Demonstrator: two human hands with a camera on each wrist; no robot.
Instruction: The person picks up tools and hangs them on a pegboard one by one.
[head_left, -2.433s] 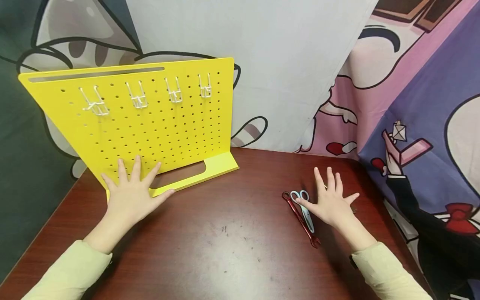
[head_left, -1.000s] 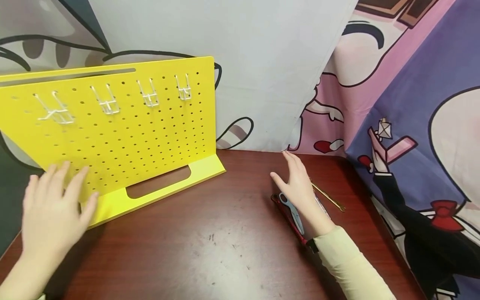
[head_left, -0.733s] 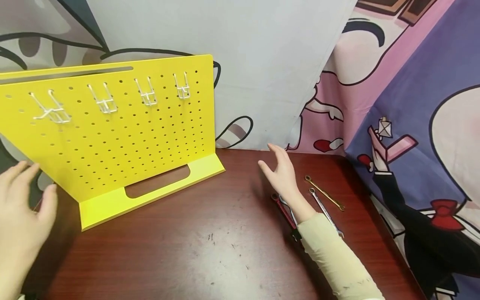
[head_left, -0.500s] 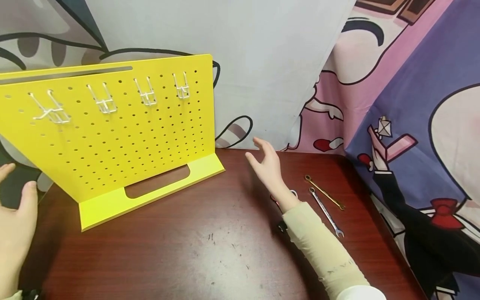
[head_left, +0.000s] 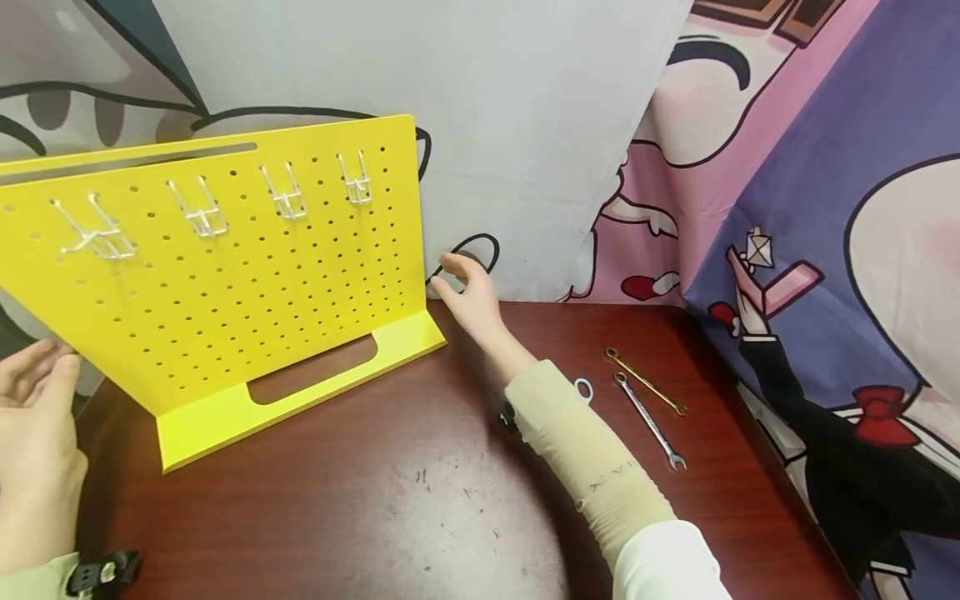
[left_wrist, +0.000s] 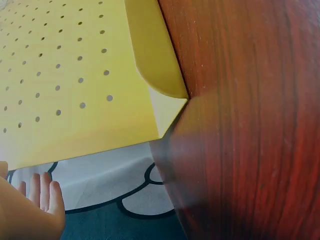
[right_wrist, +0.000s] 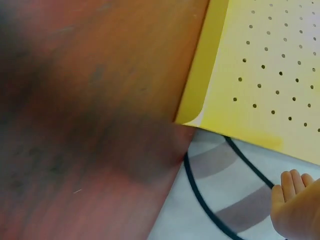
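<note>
A yellow pegboard (head_left: 300,275) stands upright on its flat foot at the left of the table, several white wire hooks (head_left: 202,218) along its top. At its left edge is my left hand (head_left: 33,450), fingers loosely bent, nothing seen in its grasp; contact with the board cannot be made out. My right hand (head_left: 476,300) hovers just off the board's right edge, thumb and fingers apart. The left wrist view has the left hand (left_wrist: 35,210) below the board's edge; the right wrist view has the right hand (right_wrist: 295,200) likewise beside the edge.
On the right of the brown table (head_left: 360,517) lie a gold wrench (head_left: 647,383) and a silver wrench (head_left: 649,421). One light-blue scissors handle (head_left: 584,390) shows beside my right sleeve, which hides the rest. Printed cloth (head_left: 540,150) hangs behind the table.
From over the scissors and red wrench, my right hand has moved left to the board's right edge. My left hand has gone outward to its left edge. The view has turned left.
</note>
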